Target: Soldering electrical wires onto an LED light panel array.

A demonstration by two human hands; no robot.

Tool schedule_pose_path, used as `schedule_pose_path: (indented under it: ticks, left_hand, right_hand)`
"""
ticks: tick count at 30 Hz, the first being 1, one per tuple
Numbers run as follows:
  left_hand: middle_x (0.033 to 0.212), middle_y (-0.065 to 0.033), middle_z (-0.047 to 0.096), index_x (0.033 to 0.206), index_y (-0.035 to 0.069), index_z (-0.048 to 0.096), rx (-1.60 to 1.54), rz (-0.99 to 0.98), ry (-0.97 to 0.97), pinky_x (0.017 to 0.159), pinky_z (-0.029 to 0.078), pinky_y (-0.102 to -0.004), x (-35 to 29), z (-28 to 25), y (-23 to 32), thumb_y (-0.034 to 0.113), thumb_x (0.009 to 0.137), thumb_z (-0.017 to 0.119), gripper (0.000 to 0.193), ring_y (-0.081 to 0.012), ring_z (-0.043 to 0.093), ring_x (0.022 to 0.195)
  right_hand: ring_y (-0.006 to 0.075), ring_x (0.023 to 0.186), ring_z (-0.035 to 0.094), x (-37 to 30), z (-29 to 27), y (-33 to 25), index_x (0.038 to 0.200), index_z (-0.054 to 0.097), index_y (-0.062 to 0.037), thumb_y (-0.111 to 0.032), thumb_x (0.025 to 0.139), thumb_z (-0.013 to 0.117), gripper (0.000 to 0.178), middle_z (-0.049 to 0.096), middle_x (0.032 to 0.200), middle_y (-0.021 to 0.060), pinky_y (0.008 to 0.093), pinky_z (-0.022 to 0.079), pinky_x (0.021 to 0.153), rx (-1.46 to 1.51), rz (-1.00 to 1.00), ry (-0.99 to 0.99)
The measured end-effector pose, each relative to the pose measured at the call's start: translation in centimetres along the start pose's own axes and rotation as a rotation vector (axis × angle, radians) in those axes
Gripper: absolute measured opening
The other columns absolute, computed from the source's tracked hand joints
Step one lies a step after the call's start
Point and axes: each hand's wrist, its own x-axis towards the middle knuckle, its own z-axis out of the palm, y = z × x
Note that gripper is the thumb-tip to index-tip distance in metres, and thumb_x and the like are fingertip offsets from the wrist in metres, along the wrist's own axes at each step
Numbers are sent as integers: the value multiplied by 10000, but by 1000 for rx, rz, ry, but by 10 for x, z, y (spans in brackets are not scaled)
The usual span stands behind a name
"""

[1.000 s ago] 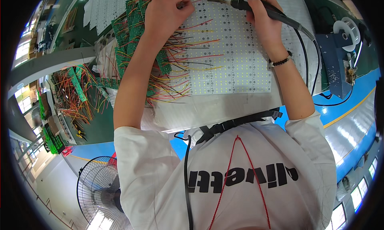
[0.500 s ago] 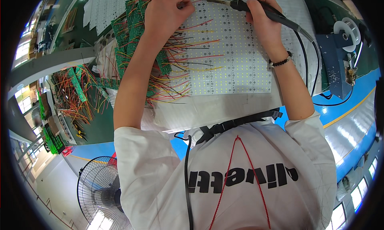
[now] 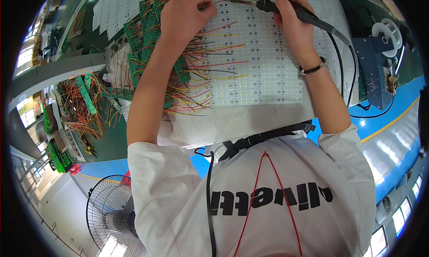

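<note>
In my right hand (image 3: 295,25) is a soldering iron (image 3: 268,6) with a thin metal solder-feed tube above its tip. The iron points left, its tip low over a white LED panel (image 3: 257,78) dotted with rows of small yellowish lights. My left hand (image 3: 190,11) is closed in a pinch at the panel's far left; a thin red wire (image 3: 220,1) runs out from its fingertips toward the iron's tip. Its fingertips are partly hidden. Under and beside the left forearm lie stacked green circuit boards (image 3: 149,31), their red, black and yellow wires (image 3: 219,60) fanning over the panel.
A blue solder feeder (image 3: 375,74) with a white spool (image 3: 387,38) stands at the right; a black cable (image 3: 340,65) joins the iron. More wired boards (image 3: 87,100) heap at the left beyond a grey curved bar (image 3: 58,76). A black fan (image 3: 111,212) stands lower left.
Almost nothing differs. The panel and boards have shifted very slightly left in view; both hands keep their hold and place.
</note>
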Motion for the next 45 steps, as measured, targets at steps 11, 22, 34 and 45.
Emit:
schedule_pose_path:
  ticks: [11,22,34,45]
  left_hand:
    - [771,-79,611,714,13,641,9,7,10,636,503,-327,0,1,0,95,655,652,101,-249,600,683]
    - [930,-122,589,827,10,646,49,-59,-182,694,521,-328,5,-28,13,114,727,639,145,-246,619,774]
    - [951,-60,595,946,74,619,152,-91,-102,593,462,-286,-43,-90,14,79,793,623,153,-191,597,671]
    - [974,-16,556,840,90,604,348,-8,-104,753,464,-368,-61,-65,7,115,680,710,193,-246,549,912]
  right_hand:
    - [65,474,417,2,1,2,702,380,-88,-136,853,504,201,452,569,10,225,354,429,105,33,60]
    - [69,487,423,1,2,0,716,393,-86,-166,850,529,207,464,577,12,227,368,455,77,45,37]
    - [67,488,415,3,-1,-4,717,393,-92,-159,859,516,199,465,584,12,229,364,451,105,4,34]
    - [60,491,416,3,0,-5,716,387,-103,-154,860,517,200,453,587,3,218,357,445,187,85,42]
